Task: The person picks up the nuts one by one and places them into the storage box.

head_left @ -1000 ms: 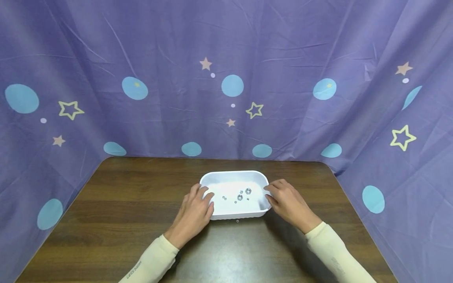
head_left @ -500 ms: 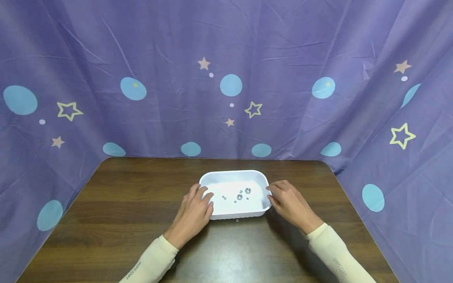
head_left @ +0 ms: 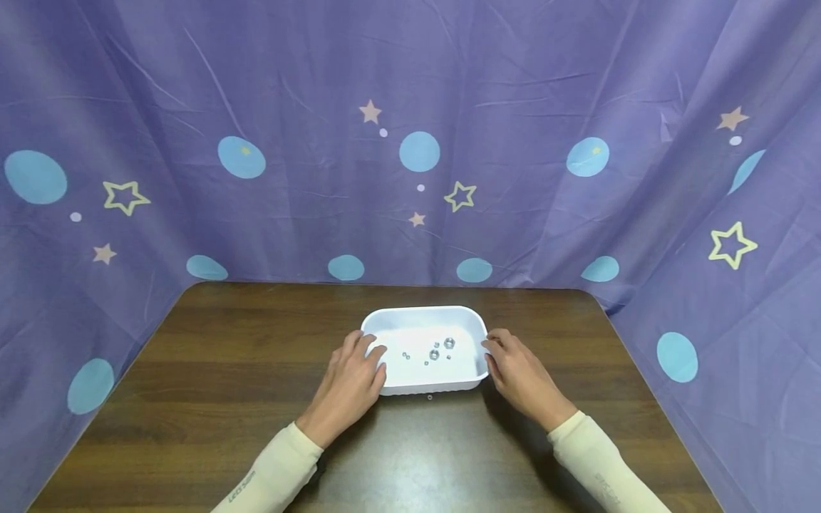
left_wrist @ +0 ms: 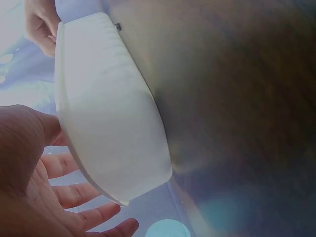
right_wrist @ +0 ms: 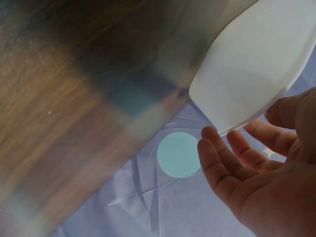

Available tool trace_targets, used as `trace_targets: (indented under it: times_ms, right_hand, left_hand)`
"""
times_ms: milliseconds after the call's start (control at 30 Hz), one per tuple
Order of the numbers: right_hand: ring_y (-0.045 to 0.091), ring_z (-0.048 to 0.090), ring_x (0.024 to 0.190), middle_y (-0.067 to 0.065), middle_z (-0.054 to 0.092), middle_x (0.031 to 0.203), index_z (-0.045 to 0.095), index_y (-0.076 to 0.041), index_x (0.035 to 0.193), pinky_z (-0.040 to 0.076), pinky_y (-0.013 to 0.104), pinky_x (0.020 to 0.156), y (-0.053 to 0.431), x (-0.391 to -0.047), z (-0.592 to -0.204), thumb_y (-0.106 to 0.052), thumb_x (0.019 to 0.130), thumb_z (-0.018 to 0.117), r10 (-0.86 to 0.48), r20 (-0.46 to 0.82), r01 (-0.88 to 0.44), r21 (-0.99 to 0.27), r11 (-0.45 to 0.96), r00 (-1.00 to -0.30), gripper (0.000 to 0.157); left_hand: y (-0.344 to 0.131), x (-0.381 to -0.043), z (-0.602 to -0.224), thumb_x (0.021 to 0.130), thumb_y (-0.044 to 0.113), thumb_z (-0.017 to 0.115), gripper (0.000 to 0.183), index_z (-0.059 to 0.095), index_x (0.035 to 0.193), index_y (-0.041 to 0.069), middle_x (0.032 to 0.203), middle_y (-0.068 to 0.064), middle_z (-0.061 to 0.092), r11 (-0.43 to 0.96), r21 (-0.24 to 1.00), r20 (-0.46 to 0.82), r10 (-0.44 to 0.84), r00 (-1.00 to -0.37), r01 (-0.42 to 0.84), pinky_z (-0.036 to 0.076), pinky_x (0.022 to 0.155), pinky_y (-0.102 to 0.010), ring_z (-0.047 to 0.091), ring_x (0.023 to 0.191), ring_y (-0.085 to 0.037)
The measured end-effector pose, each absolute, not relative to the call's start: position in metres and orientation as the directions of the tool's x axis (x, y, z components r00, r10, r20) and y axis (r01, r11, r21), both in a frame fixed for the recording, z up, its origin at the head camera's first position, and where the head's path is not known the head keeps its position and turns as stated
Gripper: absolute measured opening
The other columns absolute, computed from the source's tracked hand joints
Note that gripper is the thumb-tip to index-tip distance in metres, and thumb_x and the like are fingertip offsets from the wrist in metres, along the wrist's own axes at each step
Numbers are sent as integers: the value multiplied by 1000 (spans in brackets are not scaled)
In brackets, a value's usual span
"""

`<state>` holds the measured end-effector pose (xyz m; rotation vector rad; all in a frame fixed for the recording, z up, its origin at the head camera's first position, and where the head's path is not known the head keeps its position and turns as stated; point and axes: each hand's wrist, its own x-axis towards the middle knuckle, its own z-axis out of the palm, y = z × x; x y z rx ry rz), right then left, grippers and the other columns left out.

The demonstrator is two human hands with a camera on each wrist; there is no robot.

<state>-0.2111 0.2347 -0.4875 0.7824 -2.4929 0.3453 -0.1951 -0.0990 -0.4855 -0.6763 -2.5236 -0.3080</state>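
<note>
A white rectangular tray (head_left: 417, 389) sits on the brown table between the two hands. Inside it lie two larger hex nuts (head_left: 450, 343) and several tiny nuts (head_left: 426, 363). The left hand (head_left: 347, 382) rests at the tray's left end, its loosely bent fingers over the rim; in the left wrist view its thumb (left_wrist: 47, 127) meets the rim. At the opposite end the right hand (head_left: 522, 379) touches the rim with relaxed fingertips. Seen from the right wrist, its fingers (right_wrist: 222, 168) are spread and partly outside the tray wall. Neither hand visibly grips the tray.
One tiny nut (head_left: 430, 397) lies on the table (head_left: 410, 456) just in front of the tray. A purple curtain (head_left: 308, 214) with stars and blue dots hangs behind the table and on both sides.
The right hand shifts very slightly at the tray's right rim. The tray, the nuts and the left hand stay in place, apart from a small tilt of the head view.
</note>
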Motion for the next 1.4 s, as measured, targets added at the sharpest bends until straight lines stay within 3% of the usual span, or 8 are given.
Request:
trace_targets:
  times_ms: [800, 1400]
  right_hand:
    - [30, 64, 100, 17, 61, 121, 69, 3, 114, 55, 43, 83, 231, -207, -485, -6, 91, 67, -441, 500, -553, -94, 828, -745, 25]
    - [30, 63, 100, 17, 60, 121, 69, 3, 115, 55, 43, 83, 231, -209, -487, -6, 91, 67, -434, 501, -550, -103, 829, -748, 25]
  left_hand:
    - [-88, -164, -466, 92, 20, 66, 27, 69, 115, 8, 123, -17, 64, 792, 58, 577, 470, -668, 608, 49, 88, -59, 57, 117, -38]
    - [-75, -152, -469, 93, 20, 65, 26, 70, 116, 9, 126, -14, 63, 774, 77, 528, 503, -684, 629, 51, 88, -54, 55, 120, -33]
